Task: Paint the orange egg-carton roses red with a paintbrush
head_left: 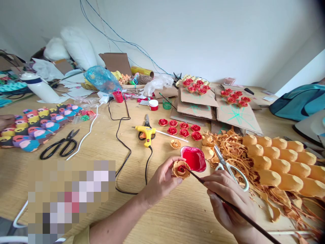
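Note:
Between the fingers and thumb of my left hand (161,181) is an orange egg-carton flower (180,170), its centre partly coated in red. My right hand (228,203) grips a long dark paintbrush (237,210), and the brush tip meets the red centre. Just behind the flower lies a shallow dish of red paint (194,159). An unpainted orange flower (175,144) rests beyond my left fingertips. Several red flowers (184,126) lie in rows further back.
A yellow glue gun (146,134) with a black cord lies left of centre. White-handled scissors (232,169), orange scraps (228,149) and an orange egg tray (281,162) are at right. Black scissors (61,144) and a painted egg tray (38,127) are at left. Cardboard sheets (198,106) carry red flowers.

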`<state>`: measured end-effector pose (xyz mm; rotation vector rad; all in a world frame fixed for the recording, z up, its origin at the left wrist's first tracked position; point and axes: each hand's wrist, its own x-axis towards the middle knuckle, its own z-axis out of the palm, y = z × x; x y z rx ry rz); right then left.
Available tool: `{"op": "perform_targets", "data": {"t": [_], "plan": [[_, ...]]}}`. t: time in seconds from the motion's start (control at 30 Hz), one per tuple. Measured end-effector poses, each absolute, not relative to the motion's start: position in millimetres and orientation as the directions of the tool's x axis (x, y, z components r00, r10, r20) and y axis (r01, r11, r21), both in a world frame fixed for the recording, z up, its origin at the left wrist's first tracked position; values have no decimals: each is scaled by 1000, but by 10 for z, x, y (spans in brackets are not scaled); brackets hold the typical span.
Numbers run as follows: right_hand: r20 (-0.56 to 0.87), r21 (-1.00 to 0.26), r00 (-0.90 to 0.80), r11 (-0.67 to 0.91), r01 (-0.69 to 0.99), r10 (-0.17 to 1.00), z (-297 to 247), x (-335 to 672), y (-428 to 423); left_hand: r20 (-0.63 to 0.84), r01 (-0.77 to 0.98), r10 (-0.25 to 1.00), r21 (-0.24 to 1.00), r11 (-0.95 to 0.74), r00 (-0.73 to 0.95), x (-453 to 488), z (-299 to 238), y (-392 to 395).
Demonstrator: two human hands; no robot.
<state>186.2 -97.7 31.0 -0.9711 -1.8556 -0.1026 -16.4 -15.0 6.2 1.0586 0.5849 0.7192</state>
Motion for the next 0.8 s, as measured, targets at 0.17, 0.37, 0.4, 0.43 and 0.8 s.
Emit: {"op": "perform_targets", "data": {"t": [0.17,0.37,0.4,0.43,0.8], "plan": [[803,-303,-193,666,681,563,255,1856,-994,-21,-213,783,958,194,622,-169,80,-182],[790,-262,-240,664,700,565,251,1855,-1008,67,-169,814,985,39,577,-157,19,-204],[790,-263,-237,663,701,565,246,1859,-1011,68,-166,817,985,35,573,-152,23,-203],[793,-263,-235,664,700,562,239,1864,-1014,63,-166,820,985,39,569,-148,30,-201],[822,-286,-198,688,667,533,286,1874,-1008,-28,-217,815,958,187,579,-152,35,-162]]}}
